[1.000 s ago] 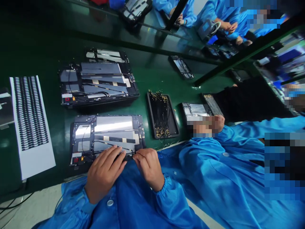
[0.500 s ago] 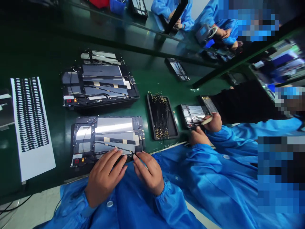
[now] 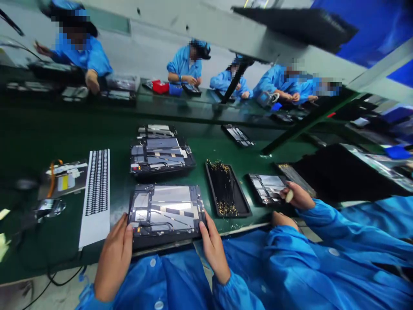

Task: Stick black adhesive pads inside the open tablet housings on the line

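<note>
White paper forms the printed sheet [image 3: 96, 196], lying on the green worktop [image 3: 206, 144] just left of the fingers of your left hand [image 3: 114, 252]. Those fingers have left the near edge and now grip the left short end, thumb at the near corner. Between your two sets of fingers is the electronic panel [image 3: 171, 194], inner side up, its long axis running left to right from one hand to the other. The end with the small red and orange parts [image 3: 138, 229] points at your left fingers. Beyond your fingers stands a stack of similar panels [image 3: 166, 157]. The fingers of your right hand [image 3: 215, 252] have shifted outward too and clamp the right short end, which suggests that close work at the edge gives way to handling the whole panel. Whether it is slightly lifted, you cannot tell. Right of your right fingers, apart from them, sits the black tray [image 3: 238, 193] of gold-tipped cables [image 3: 227, 209]; farther right, a co-worker's hand [image 3: 301, 198] holds a pale tool [image 3: 289, 196].
</note>
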`<state>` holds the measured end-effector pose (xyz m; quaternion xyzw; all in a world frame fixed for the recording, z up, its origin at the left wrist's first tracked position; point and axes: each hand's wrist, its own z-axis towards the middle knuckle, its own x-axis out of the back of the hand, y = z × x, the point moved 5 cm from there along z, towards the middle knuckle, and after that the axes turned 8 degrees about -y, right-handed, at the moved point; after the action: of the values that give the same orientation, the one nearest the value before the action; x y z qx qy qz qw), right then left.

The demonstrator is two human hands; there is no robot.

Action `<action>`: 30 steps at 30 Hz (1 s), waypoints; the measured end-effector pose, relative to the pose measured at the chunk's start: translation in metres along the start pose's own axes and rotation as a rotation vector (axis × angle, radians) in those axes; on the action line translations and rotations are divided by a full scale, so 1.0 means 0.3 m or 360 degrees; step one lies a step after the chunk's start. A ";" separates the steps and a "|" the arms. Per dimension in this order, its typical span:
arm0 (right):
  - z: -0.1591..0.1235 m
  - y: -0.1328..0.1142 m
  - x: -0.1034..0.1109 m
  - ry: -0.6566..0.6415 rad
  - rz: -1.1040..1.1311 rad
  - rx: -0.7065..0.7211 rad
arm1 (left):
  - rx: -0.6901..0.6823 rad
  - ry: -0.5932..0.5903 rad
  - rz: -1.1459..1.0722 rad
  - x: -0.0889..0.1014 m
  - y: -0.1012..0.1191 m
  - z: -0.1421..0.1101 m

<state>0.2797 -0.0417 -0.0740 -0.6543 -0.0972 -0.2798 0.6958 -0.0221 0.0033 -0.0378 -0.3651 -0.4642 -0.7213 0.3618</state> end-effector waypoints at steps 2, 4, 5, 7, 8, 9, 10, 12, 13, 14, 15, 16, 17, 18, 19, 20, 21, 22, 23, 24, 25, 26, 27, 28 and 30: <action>-0.032 0.022 -0.006 0.0037 0.0130 -0.0122 | -0.0014 0.0094 0.0042 0.020 0.038 -0.025; -0.081 0.026 0.016 0.0090 0.0209 -0.0209 | -0.0015 0.0154 0.0058 0.062 0.074 -0.072; -0.103 0.021 0.034 0.0101 0.0234 -0.0233 | -0.0014 0.0173 0.0054 0.089 0.089 -0.098; -0.116 -0.010 0.074 0.0082 0.0263 -0.0233 | 0.0021 0.0184 0.0006 0.144 0.106 -0.136; -0.098 -0.037 0.094 0.0079 0.0278 -0.0212 | 0.0073 0.0181 -0.0065 0.169 0.106 -0.137; -0.060 -0.071 0.109 0.0077 0.0298 -0.0180 | 0.0146 0.0177 -0.0159 0.190 0.101 -0.120; -0.002 -0.110 0.118 0.0070 0.0326 -0.0140 | 0.0222 0.0181 -0.0256 0.207 0.094 -0.084; 0.169 -0.194 0.112 0.0035 0.0382 -0.0064 | 0.0351 0.0207 -0.0421 0.226 0.076 0.045; 0.270 -0.232 0.093 -0.0029 0.0392 -0.0041 | 0.0359 0.0225 -0.0437 0.230 0.072 0.131; 0.373 -0.262 0.073 -0.0052 0.0367 -0.0040 | 0.0370 0.0224 -0.0473 0.226 0.066 0.223; 0.470 -0.284 0.048 -0.0085 0.0302 -0.0050 | 0.0418 0.0160 -0.0592 0.210 0.055 0.314; 0.557 -0.299 0.024 -0.0097 0.0280 -0.0044 | 0.0452 0.0096 -0.0659 0.192 0.044 0.398; 0.627 -0.306 0.001 -0.0106 0.0247 -0.0045 | 0.0465 0.0099 -0.0661 0.179 0.032 0.469; 0.681 -0.306 -0.019 -0.0117 0.0219 -0.0044 | 0.0480 0.0090 -0.0670 0.163 0.017 0.524; 0.718 -0.300 -0.033 -0.0125 0.0195 -0.0043 | 0.0491 0.0095 -0.0656 0.148 -0.001 0.562; 0.743 -0.289 -0.040 -0.0137 0.0161 -0.0049 | 0.0505 0.0102 -0.0643 0.133 -0.023 0.585; 0.759 -0.277 -0.040 -0.0155 0.0121 -0.0059 | 0.0525 0.0097 -0.0641 0.118 -0.049 0.596; 0.773 -0.266 -0.033 -0.0182 0.0082 -0.0073 | 0.0546 0.0083 -0.0647 0.105 -0.077 0.599; 0.792 -0.258 -0.021 -0.0219 0.0046 -0.0087 | 0.0568 0.0064 -0.0661 0.095 -0.107 0.598; 0.820 -0.255 -0.007 -0.0266 0.0018 -0.0101 | 0.0591 0.0047 -0.0683 0.091 -0.138 0.598; 0.862 -0.259 0.006 -0.0321 0.0004 -0.0112 | 0.0612 0.0036 -0.0710 0.091 -0.171 0.602; 0.920 -0.268 0.013 -0.0380 0.0003 -0.0124 | 0.0631 0.0036 -0.0742 0.096 -0.204 0.613; 0.993 -0.282 0.012 -0.0443 0.0016 -0.0141 | 0.0650 0.0048 -0.0777 0.102 -0.237 0.633; 1.077 -0.298 -0.002 -0.0516 0.0036 -0.0174 | 0.0674 0.0069 -0.0813 0.108 -0.270 0.661; 1.258 -0.322 -0.068 -0.0697 0.0083 -0.0301 | 0.0746 0.0110 -0.0894 0.105 -0.338 0.734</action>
<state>0.3001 0.3291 0.0456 -0.7639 -0.2021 -0.1211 0.6008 -0.0822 0.2344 0.0150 -0.1059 -0.6867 -0.6784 0.2388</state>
